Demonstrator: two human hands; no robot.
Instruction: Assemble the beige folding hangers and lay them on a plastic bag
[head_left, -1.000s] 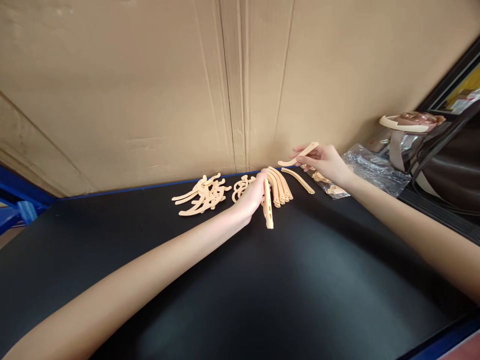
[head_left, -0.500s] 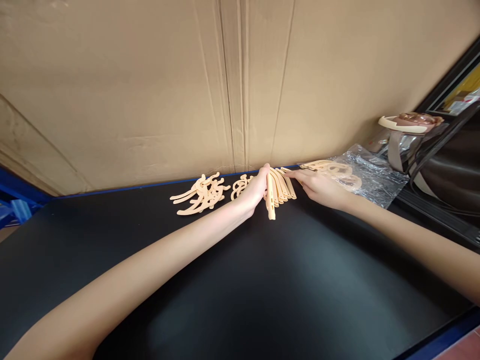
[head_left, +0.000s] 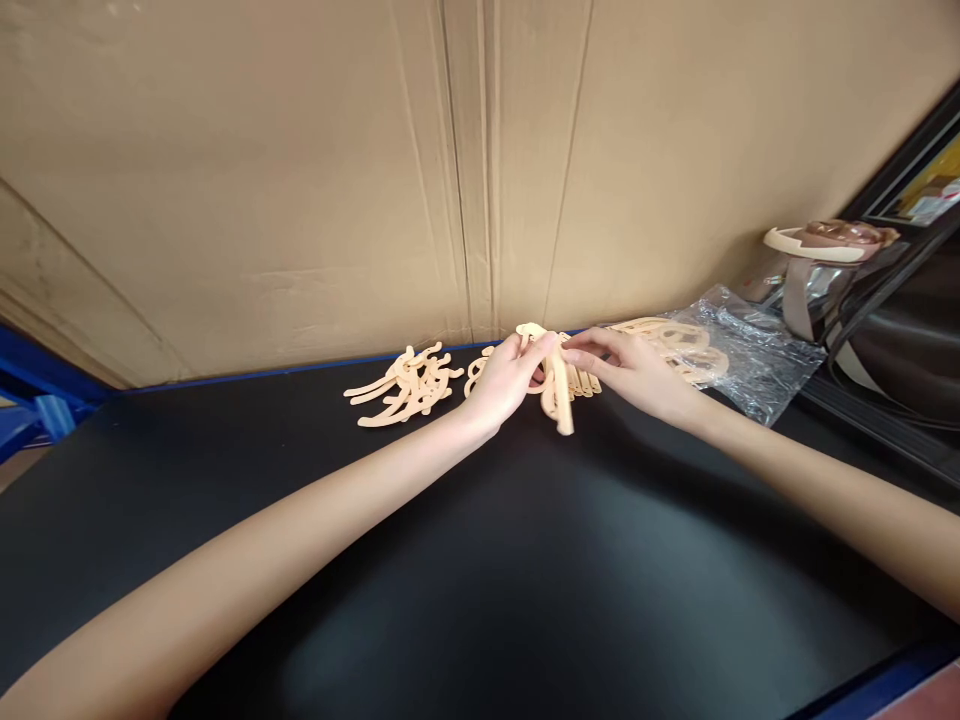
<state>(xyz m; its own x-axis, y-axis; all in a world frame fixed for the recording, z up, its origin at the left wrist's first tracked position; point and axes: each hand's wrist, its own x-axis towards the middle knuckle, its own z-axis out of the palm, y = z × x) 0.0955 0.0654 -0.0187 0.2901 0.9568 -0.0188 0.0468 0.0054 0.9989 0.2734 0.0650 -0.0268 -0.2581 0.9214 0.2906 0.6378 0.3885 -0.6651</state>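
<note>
Near the back edge of the black table, my left hand (head_left: 504, 388) is closed around a cream folding hanger (head_left: 562, 395). The hanger's long narrow arm tilts down toward me, with a curved part beside it. My right hand (head_left: 626, 365) is at the hanger's upper right side, thumb and forefinger pinched at its edge; their exact contact is hard to see. Behind and between the hands lies a row of similar cream hangers (head_left: 584, 382), partly covered. Left of my left hand are a few looped cream pieces (head_left: 475, 372), mostly hidden by it.
A tangled pile of curved cream pieces (head_left: 409, 388) lies to the left. On the right, clear plastic bags (head_left: 769, 360) sit by more cream hangers (head_left: 694, 345). Brown cardboard (head_left: 300, 180) rises behind the table (head_left: 487, 580). A dark bag (head_left: 911, 330) stands far right.
My left hand has turned the hanger, so its hook end and curved part now show. The hanger's lower end has shifted right. My right hand has moved from the row onto the held hanger.
</note>
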